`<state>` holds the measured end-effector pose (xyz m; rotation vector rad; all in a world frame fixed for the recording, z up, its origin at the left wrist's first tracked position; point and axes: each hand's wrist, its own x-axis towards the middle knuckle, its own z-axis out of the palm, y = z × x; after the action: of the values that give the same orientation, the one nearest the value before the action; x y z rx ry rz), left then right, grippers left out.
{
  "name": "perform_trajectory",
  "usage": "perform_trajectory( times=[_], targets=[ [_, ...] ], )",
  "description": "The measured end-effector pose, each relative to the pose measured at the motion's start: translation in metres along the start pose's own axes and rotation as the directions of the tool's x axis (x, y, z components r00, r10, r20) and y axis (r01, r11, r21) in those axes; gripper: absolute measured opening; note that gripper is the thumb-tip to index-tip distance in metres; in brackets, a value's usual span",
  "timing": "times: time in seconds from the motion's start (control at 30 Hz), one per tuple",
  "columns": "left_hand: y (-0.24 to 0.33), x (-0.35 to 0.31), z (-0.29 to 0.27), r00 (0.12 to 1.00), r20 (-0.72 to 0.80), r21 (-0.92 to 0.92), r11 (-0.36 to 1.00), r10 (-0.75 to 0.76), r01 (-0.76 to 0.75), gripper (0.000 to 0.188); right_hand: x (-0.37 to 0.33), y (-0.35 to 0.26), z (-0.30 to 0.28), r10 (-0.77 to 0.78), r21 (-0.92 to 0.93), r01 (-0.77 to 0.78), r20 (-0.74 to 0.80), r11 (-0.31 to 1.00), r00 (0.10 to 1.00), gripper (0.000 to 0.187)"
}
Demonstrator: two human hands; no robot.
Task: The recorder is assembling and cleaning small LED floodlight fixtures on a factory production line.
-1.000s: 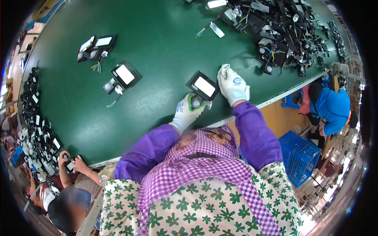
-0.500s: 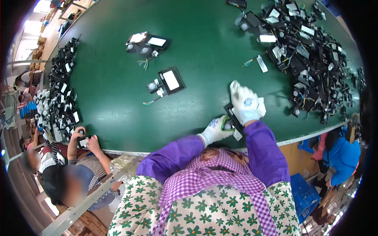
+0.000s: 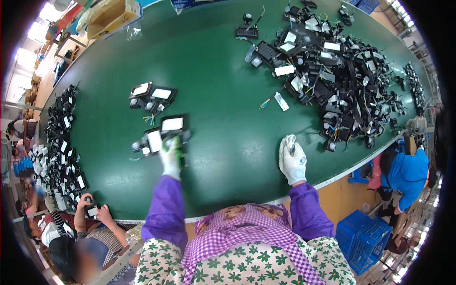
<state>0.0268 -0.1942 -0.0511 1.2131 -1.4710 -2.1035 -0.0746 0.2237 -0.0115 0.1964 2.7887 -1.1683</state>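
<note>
My left hand, in a white glove with a green palm, reaches forward and grips a small black floodlight with a pale rectangular panel and a round sensor. That lamp is just beside or partly against a second sensor floodlight lying on the green table. Whether the two overlap is hard to tell. Farther back lies a pair of similar floodlights with coloured wire ends. My right hand, gloved in white, rests near the table's front edge with its fingers curled together. Anything inside those fingers is hidden.
A large heap of black sensor lamps covers the right of the green table. A white-labelled piece lies beside it. More lamps line the left edge, where a co-worker's hands handle one. Blue crates stand lower right.
My left hand has carried the floodlight from the front edge away and left, beside the others. My right hand has come off the lamp and stays near the edge. The view has shifted too.
</note>
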Motion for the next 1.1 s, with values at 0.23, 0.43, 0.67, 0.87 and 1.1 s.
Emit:
perform_trajectory(
  times=[0.23, 0.43, 0.67, 0.87, 1.1],
  targets=[
    [0.068, -0.009, -0.109, 0.646, -0.315, 0.940, 0.324, 0.695, 0.108, 0.070, 0.021, 0.003, -0.021, -0.012, -0.300, 0.010, -0.006, 0.954, 1.000, 0.028],
    [0.095, -0.010, 0.167, 0.564, 0.673, 0.626, 0.038, 0.479, -0.779, 0.058, 0.027, 0.039, -0.002, -0.280, -0.429, 0.215, -0.095, 0.878, 0.955, 0.023],
    [0.062, 0.073, 0.389, 0.538, 0.830, 0.556, -0.313, 0.150, -0.770, 0.058, 0.030, 0.034, 0.006, -0.340, -0.465, 0.255, -0.108, 0.848, 0.934, 0.022],
    [0.036, 0.050, 0.364, 0.573, 0.815, 0.578, -0.199, 0.087, -0.791, 0.042, 0.025, 0.034, -0.004, -0.425, -0.516, 0.282, -0.182, 0.809, 0.887, 0.025],
    [-0.026, -0.092, 0.229, 0.444, 0.892, 0.448, -0.034, 0.083, -0.894, 0.025, 0.031, -0.021, -0.017, 0.018, -0.103, -0.033, -0.145, 0.994, 0.989, 0.032]
  ],
)
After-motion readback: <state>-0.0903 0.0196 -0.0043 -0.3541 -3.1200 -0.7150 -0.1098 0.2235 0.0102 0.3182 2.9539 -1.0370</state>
